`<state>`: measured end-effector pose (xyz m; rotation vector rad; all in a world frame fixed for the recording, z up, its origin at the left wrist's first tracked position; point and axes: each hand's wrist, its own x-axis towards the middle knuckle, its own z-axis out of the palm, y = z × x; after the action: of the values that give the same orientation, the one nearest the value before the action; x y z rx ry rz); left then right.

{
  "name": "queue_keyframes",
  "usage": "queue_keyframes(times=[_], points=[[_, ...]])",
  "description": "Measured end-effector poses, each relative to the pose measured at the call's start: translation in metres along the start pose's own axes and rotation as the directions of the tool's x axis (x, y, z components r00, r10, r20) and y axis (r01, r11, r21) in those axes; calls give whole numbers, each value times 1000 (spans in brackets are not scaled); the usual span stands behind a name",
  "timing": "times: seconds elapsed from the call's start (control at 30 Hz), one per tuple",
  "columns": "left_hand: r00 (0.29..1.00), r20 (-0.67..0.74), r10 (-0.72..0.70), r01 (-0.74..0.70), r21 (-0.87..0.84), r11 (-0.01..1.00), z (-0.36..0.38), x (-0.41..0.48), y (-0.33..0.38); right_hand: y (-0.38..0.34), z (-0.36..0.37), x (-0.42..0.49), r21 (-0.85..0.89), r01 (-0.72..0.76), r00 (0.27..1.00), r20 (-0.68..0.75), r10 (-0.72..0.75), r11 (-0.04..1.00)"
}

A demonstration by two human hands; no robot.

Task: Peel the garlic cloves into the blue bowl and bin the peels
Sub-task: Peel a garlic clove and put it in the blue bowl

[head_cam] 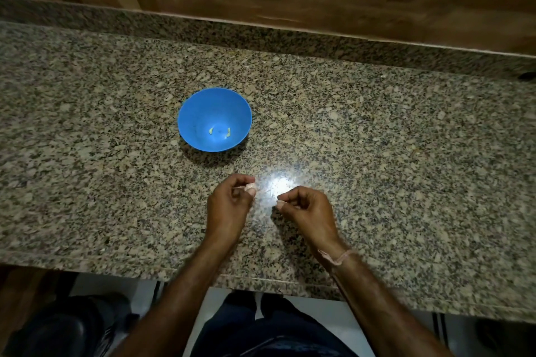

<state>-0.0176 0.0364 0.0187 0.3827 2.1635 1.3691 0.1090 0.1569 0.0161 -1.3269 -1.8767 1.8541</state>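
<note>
- Where the speckled stone desk (87, 113) spreads out on the left, a blue bowl (203, 107) stands upright on it. It is a little left of the middle and farther from the person than either hand.
- Two small yellowish pieces (211, 130) lie on the bowl's floor, slightly apart from each other. They are too small to tell whether they are peeled garlic.
- Nearer the person, below and just right of the bowl but clear of it, the left hand (229, 203) is over the desk with its fingers curled. It pinches a pale garlic clove (250, 188) between thumb and fingertips, and the clove shows at the hand's upper right.
- A bright patch of reflected light (278, 184) lies on the desk between the two hands.
- The right hand (304, 206) is beside the left one and apart from it. Its fingers are curled in, and its thumb and forefinger meet at a tip aimed toward the left hand. Whether a scrap of peel sits in that pinch cannot be told.
- A pale thread band (336, 258) circles the right wrist.
</note>
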Motion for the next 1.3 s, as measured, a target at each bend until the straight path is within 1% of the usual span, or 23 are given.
queue_keyframes(times=[0.07,0.13,0.23,0.3,0.37,0.4,0.47,0.53,0.6,0.7,0.87,1.0,1.13,1.2,1.27,1.3], points=[[995,-1,97,-95,163,982,-1,12,-10,13,0,0,-64,-32,999,-23,31,997],[982,30,185,-186,284,941,-2,20,-16,22,2,0,-118,-40,998,-42,36,992],[954,82,287,-296,371,880,-3,22,-23,25,8,-1,-247,-3,998,-60,-13,969],[942,39,333,-320,401,858,-2,13,-32,26,12,-2,-333,30,996,-74,-58,942],[951,-48,304,-259,412,874,0,-4,-39,26,14,-3,-375,42,992,-94,-84,926],[957,-58,283,-236,407,883,1,-13,-43,25,15,-3,-391,42,990,-106,-90,920],[966,-12,258,-232,403,885,2,-25,-54,25,16,-5,-430,44,988,-118,-104,902],[958,53,281,-275,435,858,1,-25,-64,25,19,-9,-484,60,985,-112,-130,873],[960,85,268,-277,459,844,0,-21,-66,24,21,-12,-518,66,982,-118,-148,853],[972,91,219,-236,464,854,0,-18,-63,22,21,-12,-519,53,982,-128,-139,853],[959,109,262,-281,501,819,-1,-19,-65,15,24,-11,-535,10,986,-136,-98,845],[958,115,262,-284,506,814,-2,-19,-64,16,28,-11,-560,7,984,-142,-104,829],[962,130,242,-274,500,822,-5,-18,-62,19,34,-12,-609,37,976,-147,-159,792],[963,136,232,-269,495,826,-5,-19,-61,19,36,-12,-627,23,976,-156,-155,779],[971,137,197,-239,483,842,-4,-20,-56,22,36,-9,-616,7,975,-172,-143,788],[978,133,163,-207,452,868,-3,-19,-52,22,33,-9,-589,6,978,-166,-129,808]])
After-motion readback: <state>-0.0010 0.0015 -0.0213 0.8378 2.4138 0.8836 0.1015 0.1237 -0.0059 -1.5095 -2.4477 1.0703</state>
